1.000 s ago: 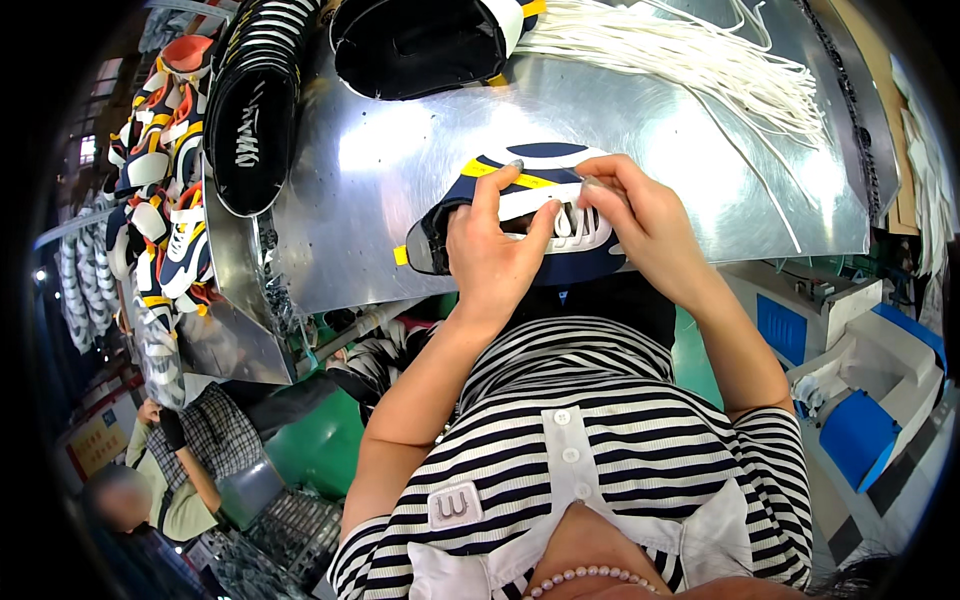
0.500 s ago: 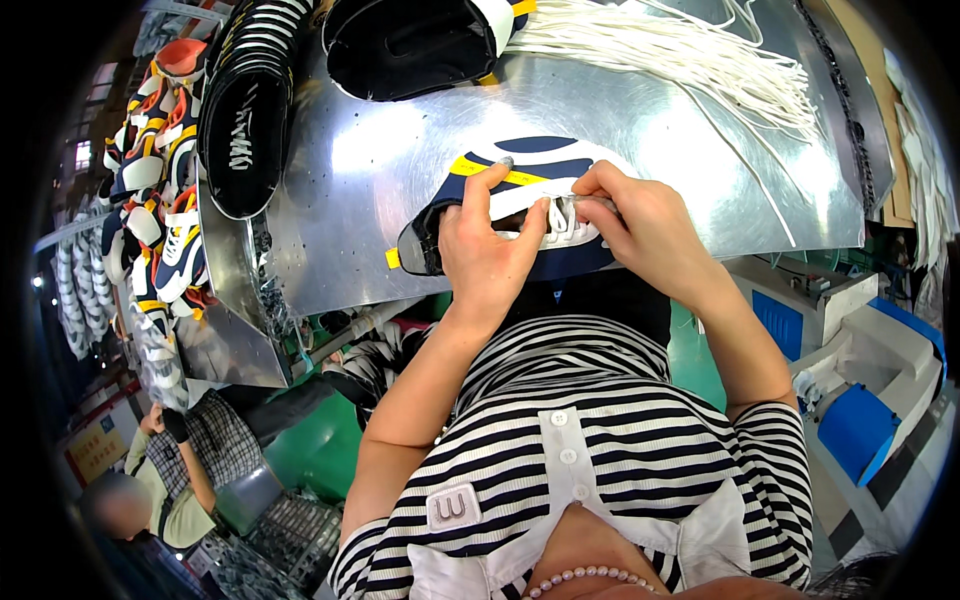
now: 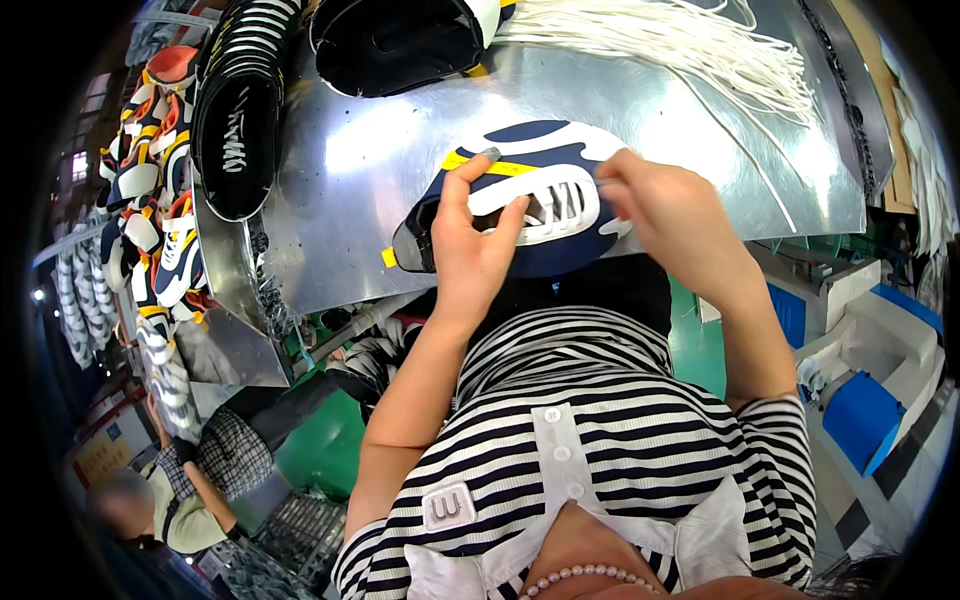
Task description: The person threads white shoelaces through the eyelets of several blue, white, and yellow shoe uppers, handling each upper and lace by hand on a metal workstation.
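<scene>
A navy, white and yellow shoe upper (image 3: 555, 260) lies on the metal tabletop, its heel to the left and its toe to the right. White lace (image 3: 565, 203) crosses its opening in several rows. My left hand (image 3: 468, 235) grips the upper by the side of the opening, thumb at the inner edge and fingers over the yellow stripe. Over the toe end, my right hand (image 3: 665, 200) is closed with its fingertips drawn together. Those fingertips are slightly blurred, and whatever they may hold cannot be made out.
Long white laces (image 3: 680, 55) lie in a bundle at the far right. Another upper (image 3: 395, 50) and a stack of nested uppers (image 3: 240, 140) stand at the far left. More shoe uppers (image 3: 170, 240) hang beyond the metal table's (image 3: 340, 220) left edge. A co-worker (image 3: 190, 490) is at lower left.
My right hand has moved from the lace rows toward the toe, uncovering the lacing. My left hand keeps its grip and has shifted slightly left.
</scene>
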`<state>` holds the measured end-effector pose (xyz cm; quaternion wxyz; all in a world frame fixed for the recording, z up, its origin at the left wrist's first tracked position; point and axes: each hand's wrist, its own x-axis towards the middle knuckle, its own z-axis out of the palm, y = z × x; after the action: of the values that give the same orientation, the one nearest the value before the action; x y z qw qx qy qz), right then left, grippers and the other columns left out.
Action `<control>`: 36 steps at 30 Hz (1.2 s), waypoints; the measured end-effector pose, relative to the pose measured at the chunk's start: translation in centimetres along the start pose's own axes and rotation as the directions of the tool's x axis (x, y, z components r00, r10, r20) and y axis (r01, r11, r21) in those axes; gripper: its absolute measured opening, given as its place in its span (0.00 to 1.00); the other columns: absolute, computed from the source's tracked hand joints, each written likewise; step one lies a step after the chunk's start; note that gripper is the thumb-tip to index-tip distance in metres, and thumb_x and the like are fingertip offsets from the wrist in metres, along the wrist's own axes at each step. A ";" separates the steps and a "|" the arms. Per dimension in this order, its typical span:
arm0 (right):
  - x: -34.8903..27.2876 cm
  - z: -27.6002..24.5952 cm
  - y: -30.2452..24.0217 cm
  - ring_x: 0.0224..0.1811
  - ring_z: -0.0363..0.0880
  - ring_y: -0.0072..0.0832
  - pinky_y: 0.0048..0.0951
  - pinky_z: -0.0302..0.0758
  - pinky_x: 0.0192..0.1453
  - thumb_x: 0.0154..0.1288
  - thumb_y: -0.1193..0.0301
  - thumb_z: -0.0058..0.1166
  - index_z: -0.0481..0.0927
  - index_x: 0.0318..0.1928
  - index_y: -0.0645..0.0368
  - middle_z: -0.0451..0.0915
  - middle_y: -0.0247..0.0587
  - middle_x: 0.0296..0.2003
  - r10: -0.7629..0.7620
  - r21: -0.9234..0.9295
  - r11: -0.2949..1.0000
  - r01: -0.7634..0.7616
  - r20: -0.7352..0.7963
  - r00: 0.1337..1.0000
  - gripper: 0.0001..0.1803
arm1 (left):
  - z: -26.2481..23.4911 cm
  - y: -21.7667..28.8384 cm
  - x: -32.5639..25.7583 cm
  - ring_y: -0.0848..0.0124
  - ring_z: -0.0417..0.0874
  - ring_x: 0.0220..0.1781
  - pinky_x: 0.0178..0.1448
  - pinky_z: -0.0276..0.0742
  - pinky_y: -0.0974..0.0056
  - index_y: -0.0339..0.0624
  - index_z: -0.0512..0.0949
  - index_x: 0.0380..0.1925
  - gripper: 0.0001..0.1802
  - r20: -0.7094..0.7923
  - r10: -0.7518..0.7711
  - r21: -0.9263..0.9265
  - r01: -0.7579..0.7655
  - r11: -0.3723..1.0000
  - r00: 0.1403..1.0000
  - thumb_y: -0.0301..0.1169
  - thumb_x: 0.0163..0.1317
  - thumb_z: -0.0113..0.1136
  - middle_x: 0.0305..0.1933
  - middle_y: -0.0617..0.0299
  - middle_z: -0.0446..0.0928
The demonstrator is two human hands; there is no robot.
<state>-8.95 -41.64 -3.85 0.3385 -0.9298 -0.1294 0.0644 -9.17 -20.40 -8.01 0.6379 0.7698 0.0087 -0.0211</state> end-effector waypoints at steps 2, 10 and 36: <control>-0.1 0.7 0.7 0.31 0.84 0.37 0.32 0.78 0.36 0.67 0.71 0.56 0.78 0.45 0.61 0.84 0.43 0.28 0.047 0.139 0.990 -0.028 -0.134 0.990 0.09 | 0.0 0.0 0.5 0.69 0.83 0.48 0.52 0.78 0.66 0.32 0.71 0.55 0.25 -0.011 0.017 0.003 -0.017 1.000 1.000 0.22 0.58 0.67 0.47 0.52 0.80; 1.5 6.5 2.3 0.18 0.77 0.26 0.26 0.69 0.24 0.62 0.73 0.61 0.82 0.43 0.54 0.81 0.37 0.22 0.301 0.523 0.852 -0.027 -0.448 0.842 0.09 | -0.7 2.6 1.4 0.73 0.80 0.47 0.53 0.76 0.68 0.34 0.68 0.59 0.30 0.356 -0.275 -0.128 0.339 0.932 0.893 0.26 0.59 0.69 0.48 0.55 0.78; -3.4 5.3 0.6 0.35 0.77 0.15 0.18 0.73 0.42 0.64 0.69 0.64 0.85 0.41 0.65 0.84 0.30 0.32 0.290 0.717 0.640 -0.275 0.106 0.951 0.11 | -3.0 3.4 -1.8 0.61 0.82 0.37 0.46 0.78 0.63 0.35 0.70 0.58 0.26 0.334 0.266 0.566 -0.418 0.710 0.904 0.27 0.60 0.67 0.42 0.49 0.81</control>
<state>-13.17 -39.80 -8.12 0.6645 -0.7292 0.0566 0.1533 -10.81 -18.09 -4.07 0.3348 0.9173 -0.2156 0.0085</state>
